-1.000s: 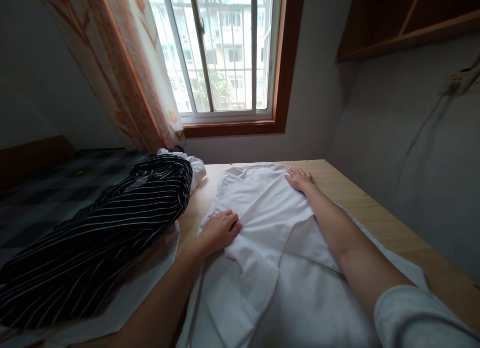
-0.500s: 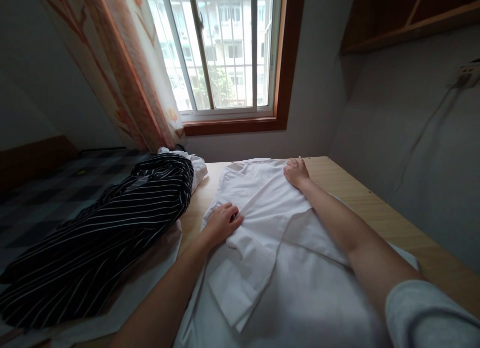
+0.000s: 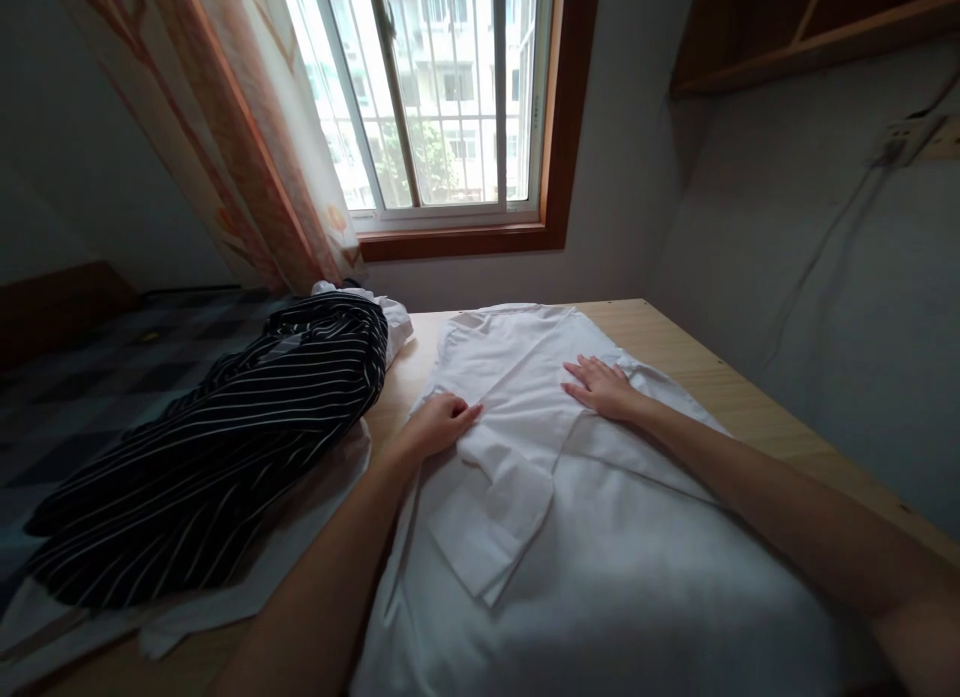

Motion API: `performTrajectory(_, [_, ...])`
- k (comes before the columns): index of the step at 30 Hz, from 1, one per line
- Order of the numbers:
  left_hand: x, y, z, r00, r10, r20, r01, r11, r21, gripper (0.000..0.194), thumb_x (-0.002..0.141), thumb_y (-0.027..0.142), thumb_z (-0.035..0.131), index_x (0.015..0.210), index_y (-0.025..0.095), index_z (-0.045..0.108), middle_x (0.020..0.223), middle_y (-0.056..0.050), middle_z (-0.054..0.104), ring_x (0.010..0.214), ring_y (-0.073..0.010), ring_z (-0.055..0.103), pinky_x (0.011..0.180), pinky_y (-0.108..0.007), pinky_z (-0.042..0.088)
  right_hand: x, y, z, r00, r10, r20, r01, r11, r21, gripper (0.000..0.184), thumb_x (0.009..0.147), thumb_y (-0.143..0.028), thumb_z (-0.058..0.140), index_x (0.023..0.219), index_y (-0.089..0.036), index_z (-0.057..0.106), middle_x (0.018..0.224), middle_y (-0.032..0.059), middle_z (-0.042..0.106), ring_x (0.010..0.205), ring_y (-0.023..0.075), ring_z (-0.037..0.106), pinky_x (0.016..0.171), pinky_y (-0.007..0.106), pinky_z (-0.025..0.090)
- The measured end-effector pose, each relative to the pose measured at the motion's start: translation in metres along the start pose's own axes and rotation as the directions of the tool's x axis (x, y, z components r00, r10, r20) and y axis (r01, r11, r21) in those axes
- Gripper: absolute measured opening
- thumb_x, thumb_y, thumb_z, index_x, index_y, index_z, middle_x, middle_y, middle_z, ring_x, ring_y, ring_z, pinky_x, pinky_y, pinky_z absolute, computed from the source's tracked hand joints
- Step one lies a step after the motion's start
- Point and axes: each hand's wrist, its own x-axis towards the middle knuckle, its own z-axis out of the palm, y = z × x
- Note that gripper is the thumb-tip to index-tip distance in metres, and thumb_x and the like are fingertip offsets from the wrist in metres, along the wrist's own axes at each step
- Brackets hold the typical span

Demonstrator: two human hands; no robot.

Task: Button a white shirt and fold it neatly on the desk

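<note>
A white shirt lies spread on the wooden table, partly folded over itself, with a sleeve and cuff angled toward me. My left hand is at the shirt's left side, its fingers curled closed on the fabric and the thumb pointing right. Its fingertips are partly hidden. On the right part of the shirt, my right hand rests palm down, fingers spread and flat on the cloth.
To the left, a black garment with white stripes lies heaped over white cloth. Beyond it is a dark checked bed surface. The wooden table ends near the wall below a window. A shelf hangs at upper right.
My right hand has come back toward me from the shirt's far right corner, its fingers now spread flat. My left hand stays at nearly the same place. The camera view has shifted slightly.
</note>
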Motion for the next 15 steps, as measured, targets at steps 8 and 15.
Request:
performTrajectory(8, [-0.026, 0.003, -0.032, 0.889, -0.001, 0.458, 0.099, 0.977, -0.190, 0.063, 0.074, 0.077, 0.050, 0.078, 0.016, 0.067, 0.065, 0.001, 0.056, 0.059, -0.0129, 0.046, 0.056, -0.024, 0.036, 0.001, 0.000, 0.005, 0.998, 0.010, -0.055, -0.009, 1.000, 0.007, 0.060, 0.097, -0.060, 0.032, 0.149, -0.032, 0.038, 0.160, 0.0039, 0.027, 0.147, 0.0279, 0.023, 0.118, 0.054, 0.015])
performTrajectory(15, [-0.028, 0.012, -0.028, 0.839, 0.134, 0.527, -0.012, 0.973, -0.229, 0.045, 0.071, 0.059, 0.067, 0.087, 0.017, 0.072, 0.079, -0.001, 0.068, 0.072, -0.0157, 0.055, 0.064, -0.023, 0.042, 0.008, 0.001, 0.002, 0.997, 0.027, -0.073, -0.025, 1.000, 0.017, 0.059, 0.098, -0.058, 0.031, 0.149, -0.030, 0.039, 0.160, 0.0041, 0.028, 0.147, 0.0261, 0.024, 0.119, 0.051, 0.015])
